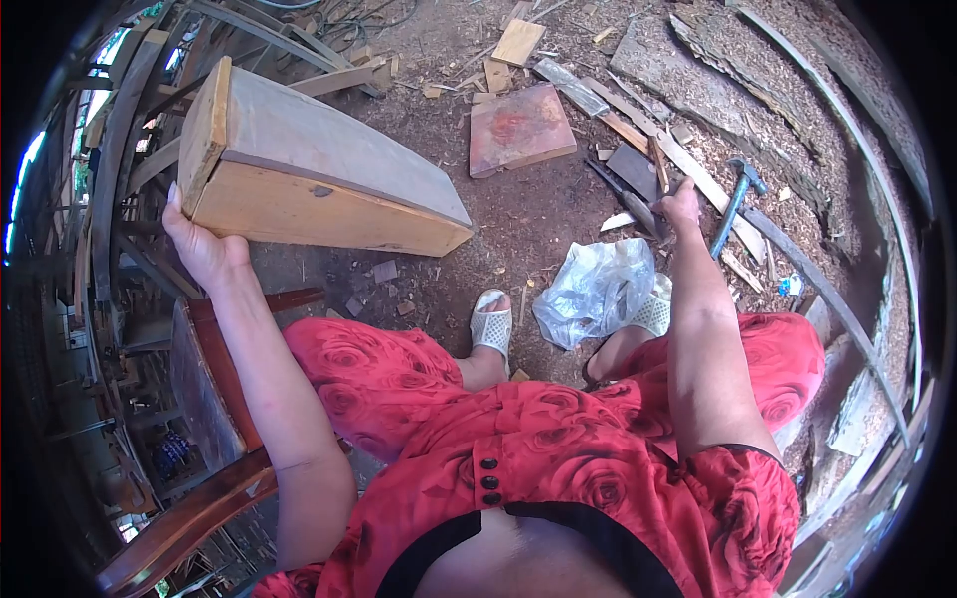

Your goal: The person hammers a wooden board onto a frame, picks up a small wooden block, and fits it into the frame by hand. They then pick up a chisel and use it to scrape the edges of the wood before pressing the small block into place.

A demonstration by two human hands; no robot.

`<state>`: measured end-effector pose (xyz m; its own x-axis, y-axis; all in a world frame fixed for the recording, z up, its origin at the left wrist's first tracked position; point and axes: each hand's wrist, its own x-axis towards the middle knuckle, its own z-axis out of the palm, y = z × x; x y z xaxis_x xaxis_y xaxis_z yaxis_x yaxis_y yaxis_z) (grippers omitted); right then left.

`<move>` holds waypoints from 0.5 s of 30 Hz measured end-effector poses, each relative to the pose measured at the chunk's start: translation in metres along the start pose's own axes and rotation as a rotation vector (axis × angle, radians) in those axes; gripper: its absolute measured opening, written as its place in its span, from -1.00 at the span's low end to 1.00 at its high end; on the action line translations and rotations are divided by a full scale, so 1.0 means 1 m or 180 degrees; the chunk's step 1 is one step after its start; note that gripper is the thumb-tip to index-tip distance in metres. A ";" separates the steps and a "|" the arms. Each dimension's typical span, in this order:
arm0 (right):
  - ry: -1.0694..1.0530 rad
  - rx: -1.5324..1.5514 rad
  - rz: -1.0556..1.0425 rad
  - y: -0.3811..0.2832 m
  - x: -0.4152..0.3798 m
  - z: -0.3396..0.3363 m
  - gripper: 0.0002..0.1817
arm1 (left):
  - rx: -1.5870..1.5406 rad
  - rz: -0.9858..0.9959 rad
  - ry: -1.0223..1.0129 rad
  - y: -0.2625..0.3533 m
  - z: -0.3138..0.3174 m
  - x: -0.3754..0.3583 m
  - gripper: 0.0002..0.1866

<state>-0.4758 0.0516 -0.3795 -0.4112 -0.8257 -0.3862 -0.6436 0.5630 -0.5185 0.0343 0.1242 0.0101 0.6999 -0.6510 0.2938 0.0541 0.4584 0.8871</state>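
My left hand (206, 249) grips the near left end of a long wooden drawer (319, 204). The drawer lies tilted, its grey panel facing up and its yellowish side towards me. My right hand (681, 207) is low on the right with its fingers curled, among tools on the ground. Beside its fingers lie a brown wooden stick (658, 164), a dark flat plate (632, 169) and a dark long-handled tool (610, 187). What these fingers hold is hidden. To the right of this hand lies a hammer (737, 204) with a blue-green handle.
A clear plastic bag (596, 294) lies by my right foot. Ahead is a reddish square board (520, 130). A handsaw (572, 88) and long wooden strips lie at the upper right. Stacked timber (125, 149) and a brown wooden chair-like piece (214, 369) stand on the left.
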 end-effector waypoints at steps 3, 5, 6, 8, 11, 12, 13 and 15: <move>-0.0185 0.1326 0.0030 0.027 0.027 0.021 -0.32 | -0.0041 -0.0046 0.0074 0.001 0.003 -0.003 -0.56; -0.0631 0.3101 0.0512 0.016 0.020 0.009 -0.49 | -0.0066 -0.0028 -0.0030 0.001 0.001 -0.003 -0.55; -0.0619 0.3099 0.0493 0.012 0.016 0.000 -0.49 | -0.0086 -0.0022 -0.0026 0.000 0.000 -0.003 -0.55; -0.1004 0.3532 0.0428 0.002 0.005 -0.017 -0.55 | -0.0044 0.0073 -0.0031 0.000 0.003 -0.005 -0.56; -0.1183 0.3436 0.0318 -0.004 -0.007 -0.030 -0.50 | -0.0077 0.0110 -0.0121 -0.001 0.003 -0.002 -0.56; -0.1414 0.3482 0.0236 -0.006 -0.010 -0.029 -0.45 | -0.0055 0.0153 -0.0089 -0.003 0.002 0.000 -0.56; -0.1866 0.3656 0.0120 -0.001 -0.008 -0.026 -0.49 | -0.0020 0.0034 -0.0108 -0.003 0.003 -0.002 -0.59; -0.2247 0.3545 0.0145 -0.020 -0.023 -0.021 -0.51 | 0.0020 -0.0012 -0.0134 -0.001 0.004 -0.005 -0.63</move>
<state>-0.4676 0.0588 -0.3441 0.2232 -0.8004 -0.5564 0.3737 0.5974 -0.7096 0.0283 0.1245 0.0096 0.6692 -0.6776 0.3050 0.0521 0.4522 0.8904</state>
